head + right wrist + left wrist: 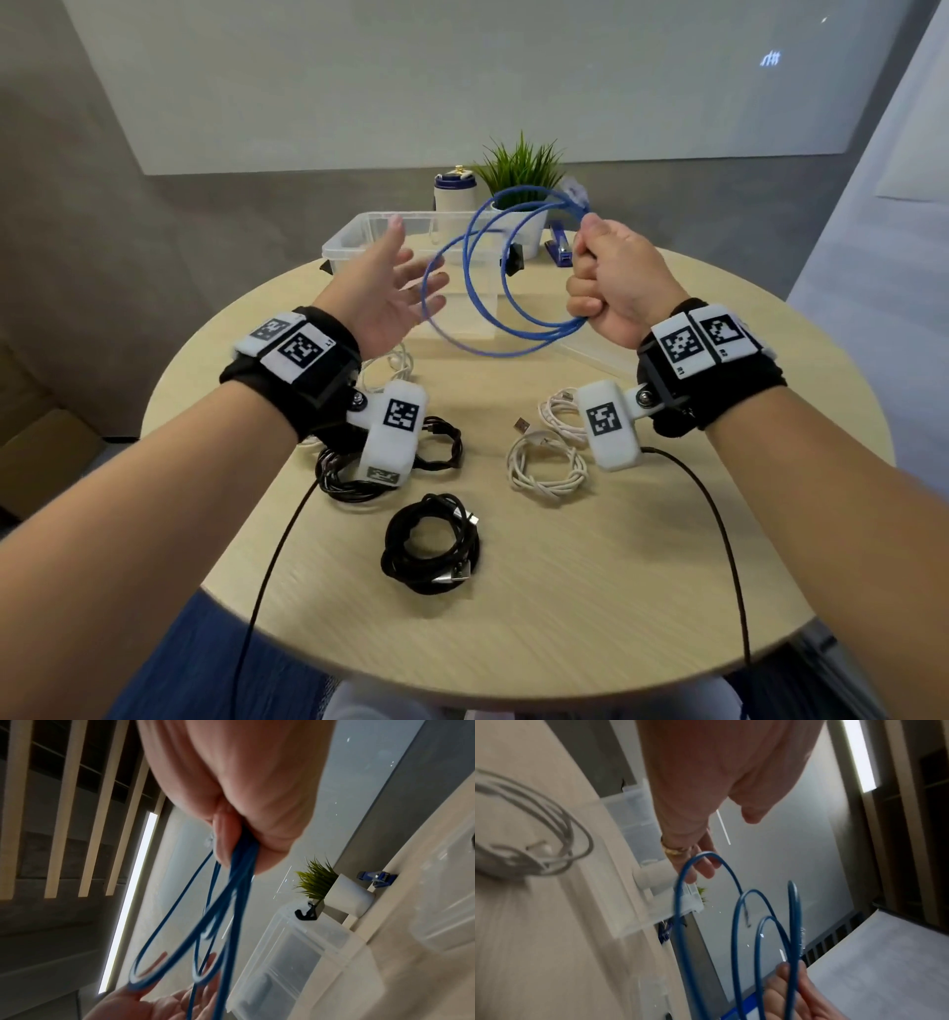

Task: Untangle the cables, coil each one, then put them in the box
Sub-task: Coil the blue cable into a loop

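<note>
Gripping blue cable (480, 288) coil in right hand (619, 280) fist, left hand (390, 293) grip spread beside loops

head view looks forward and down from above round table (513, 591), both forearms reaching away from lens, wall behind. left wrist view sits close under left hand (706, 780), tilted, facing along fingers toward clear box (639, 817). right wrist view sits close under right hand (244, 791), tilted, facing up toward slatted ceiling and across to box (295, 953) and plant (316, 882). all three share blue cable (477, 288), box (354, 241), plant (521, 169).
</note>
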Demonstrator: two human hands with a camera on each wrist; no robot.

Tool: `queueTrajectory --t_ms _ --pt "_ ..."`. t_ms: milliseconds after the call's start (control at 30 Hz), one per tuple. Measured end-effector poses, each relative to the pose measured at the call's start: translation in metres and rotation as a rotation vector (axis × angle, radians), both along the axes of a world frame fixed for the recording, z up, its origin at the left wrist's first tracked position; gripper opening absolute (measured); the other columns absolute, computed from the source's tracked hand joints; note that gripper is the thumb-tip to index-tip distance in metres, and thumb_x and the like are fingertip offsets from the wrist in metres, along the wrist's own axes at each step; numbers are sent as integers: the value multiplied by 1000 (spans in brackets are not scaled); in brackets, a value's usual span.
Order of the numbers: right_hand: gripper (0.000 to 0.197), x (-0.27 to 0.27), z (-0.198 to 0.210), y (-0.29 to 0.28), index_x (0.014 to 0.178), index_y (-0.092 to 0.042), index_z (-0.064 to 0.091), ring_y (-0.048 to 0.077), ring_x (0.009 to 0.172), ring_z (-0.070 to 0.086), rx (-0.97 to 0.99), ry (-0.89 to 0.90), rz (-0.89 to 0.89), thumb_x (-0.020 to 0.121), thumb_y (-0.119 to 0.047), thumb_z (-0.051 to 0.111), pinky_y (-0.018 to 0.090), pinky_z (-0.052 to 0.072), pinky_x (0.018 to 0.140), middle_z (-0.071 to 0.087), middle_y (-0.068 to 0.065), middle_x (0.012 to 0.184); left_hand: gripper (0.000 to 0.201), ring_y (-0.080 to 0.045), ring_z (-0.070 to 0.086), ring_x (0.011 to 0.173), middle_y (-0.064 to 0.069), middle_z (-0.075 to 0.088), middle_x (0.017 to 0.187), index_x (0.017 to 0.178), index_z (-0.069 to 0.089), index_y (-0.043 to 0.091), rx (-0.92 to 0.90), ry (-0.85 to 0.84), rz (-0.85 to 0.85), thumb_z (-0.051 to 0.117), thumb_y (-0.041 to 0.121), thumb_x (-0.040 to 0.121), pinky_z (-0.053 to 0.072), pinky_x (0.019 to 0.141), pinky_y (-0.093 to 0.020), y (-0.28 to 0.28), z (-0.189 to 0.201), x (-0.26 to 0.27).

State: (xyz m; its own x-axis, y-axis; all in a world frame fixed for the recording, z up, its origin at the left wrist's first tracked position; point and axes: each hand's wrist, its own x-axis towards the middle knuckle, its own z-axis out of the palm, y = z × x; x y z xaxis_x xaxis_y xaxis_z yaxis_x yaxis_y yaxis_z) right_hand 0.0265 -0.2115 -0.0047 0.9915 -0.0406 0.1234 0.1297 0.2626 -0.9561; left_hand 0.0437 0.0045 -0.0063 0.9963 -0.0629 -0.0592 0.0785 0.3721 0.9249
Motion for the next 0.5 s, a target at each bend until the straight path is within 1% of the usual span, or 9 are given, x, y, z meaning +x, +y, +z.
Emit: queueTrajectory --t_ms 67,133,200,267,333,400,433,467,500 --pt "32 1 2 2 76 -17 37 8 39 16 89 -24 -39 104 -30 29 19 19 37 24 -6 50 63 -22 65 97 -8 65 104 131 36 2 -14 18 -67 52 49 92 52 85 -37 -4 0 -3" --pt "31 2 4 3 77 -17 37 8 39 17 149 -38 -70 104 -31 28 20 21 38 23 -6 50 70 -21 66 99 -8 67 103 131 38 1 34 39 -145 52 54 89 50 91 -40 -9 0 -7" --pt "31 1 5 5 78 -16 37 8 39 18 171 -42 -77 104 -31 29 20 22 39 23 -5 50 68 -20 66 97 -6 67 97 122 49 4 100 48 -241 49 62 86 48 95 -41 -14 1 -12" --pt "31 -1 3 10 78 -16 37 9 39 18 160 -37 -63 104 -31 29 20 23 40 22 -5 50 59 -20 64 91 -3 63 88 106 56 10 127 33 -269 51 64 83 49 95 -40 -19 2 -18" --pt "30 -4 1 16 79 -15 38 9 38 19 130 -28 -37 104 -30 30 20 25 41 23 -5 49 42 -20 62 89 -2 59 85 97 56 14 139 -14 -230 57 54 84 51 92 -39 -25 4 -24" --pt "29 -6 -2 21 78 -15 38 10 38 19 95 -13 8 104 -27 32 21 28 42 24 -5 48 21 -21 62 86 -4 57 81 91 52 14 129 -66 -184 58 34 91 52 86 -38 -32 5 -26" --pt "29 -7 -4 22 78 -15 39 10 39 19 70 0 36 103 -26 32 22 30 43 24 -5 47 14 -20 63 78 -4 55 76 90 50 13 99 -73 -156 54 26 95 54 81 -37 -34 5 -27" --pt "29 -7 -5 24 78 -14 39 10 39 20 40 14 63 103 -26 33 23 32 44 24 -4 47 12 -18 62 68 -4 52 70 89 48 12 58 -72 -131 50 21 98 56 76 -36 -36 6 -27" --pt "29 -8 -5 25 78 -14 39 11 40 20 7 26 85 103 -26 33 23 36 45 23 -4 47 13 -16 57 57 -4 47 65 88 46 12 24 -71 -113 48 19 99 58 71 -34 -36 5 -28"
